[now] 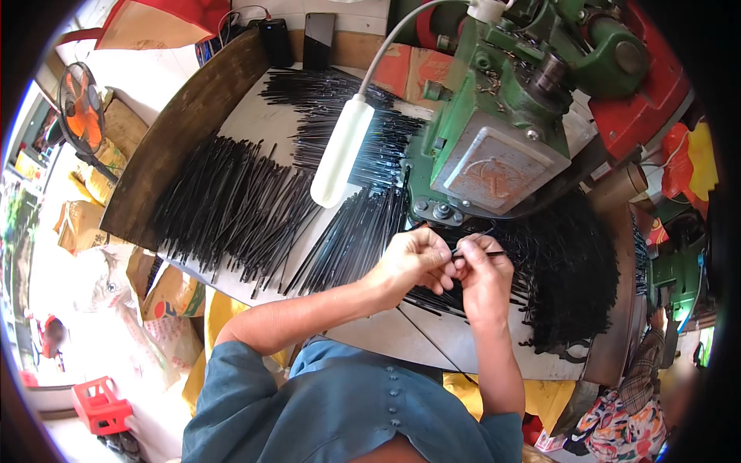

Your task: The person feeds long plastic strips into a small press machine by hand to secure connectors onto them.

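My left hand (421, 261) and my right hand (485, 279) meet just in front of the green machine (494, 166), both with fingers pinched. Between them is a thin black rod (491, 255), its end sticking out past my right thumb. My left fingertips close on its other end, partly hidden by the fingers. Around my hands lie many similar rods: a fanned bundle (347, 239) to the left, a wider pile (224, 208) farther left, and a dense heap (571, 270) at the right. One long dark rod (432, 341) slants toward my lap over the table edge.
A white lit lamp (343, 154) on a bent neck hangs over the metal tabletop (370, 332). More rods (347, 127) lie behind it. A brown raised side board (177, 139) borders the left. A phone (318, 42) leans at the back. An orange-bladed fan (81, 112) stands beyond the left side.
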Tool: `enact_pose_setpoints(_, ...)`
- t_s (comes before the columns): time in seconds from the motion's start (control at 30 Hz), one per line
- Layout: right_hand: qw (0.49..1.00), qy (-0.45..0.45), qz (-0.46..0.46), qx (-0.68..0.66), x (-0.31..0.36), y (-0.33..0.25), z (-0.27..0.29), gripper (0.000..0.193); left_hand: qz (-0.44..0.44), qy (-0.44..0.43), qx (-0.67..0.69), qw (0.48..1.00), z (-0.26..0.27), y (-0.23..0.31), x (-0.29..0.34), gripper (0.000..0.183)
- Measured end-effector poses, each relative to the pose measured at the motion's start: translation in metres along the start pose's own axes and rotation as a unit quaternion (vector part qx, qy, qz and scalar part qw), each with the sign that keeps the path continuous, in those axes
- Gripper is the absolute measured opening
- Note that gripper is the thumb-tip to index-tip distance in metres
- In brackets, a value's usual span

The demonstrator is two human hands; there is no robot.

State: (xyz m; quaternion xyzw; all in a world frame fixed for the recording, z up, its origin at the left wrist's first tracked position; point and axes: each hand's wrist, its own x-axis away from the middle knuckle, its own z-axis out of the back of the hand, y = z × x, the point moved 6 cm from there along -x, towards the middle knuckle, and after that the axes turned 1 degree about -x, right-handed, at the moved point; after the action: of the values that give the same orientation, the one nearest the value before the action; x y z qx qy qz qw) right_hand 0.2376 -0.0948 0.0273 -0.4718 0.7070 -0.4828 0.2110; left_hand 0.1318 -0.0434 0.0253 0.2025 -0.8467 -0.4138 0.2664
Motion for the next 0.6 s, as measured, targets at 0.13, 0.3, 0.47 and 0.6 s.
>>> enact_pose_setpoints(0.13, 0.996, -0.032, -0.027, 0.074, 0.004, 0.001, -0.001, 0.011, -0.286, 0.041, -0.523, 0.802, 0.017, 0.037, 0.02, 0.01)
enact_pose_setpoints(0.3, 0.989, -0.027, -0.092, 0.113, -0.006, 0.005, 0.022, 0.021, -0.075, 0.266, -0.783, 0.557, 0.123, 0.047, 0.024, 0.016)
enact_pose_setpoints(0.47, 0.986, -0.059, -0.125, 0.097, -0.01, 0.017, 0.01, 0.024, -0.04, 0.256, -0.745, 0.615, 0.127, 0.046, 0.02, 0.014)
enact_pose_setpoints(0.6, 0.983, -0.048, -0.137, 0.113, -0.016, 0.017, 0.01, 0.026, -0.249, 0.278, -0.626, 0.685, 0.087, 0.063, 0.029, 0.005)
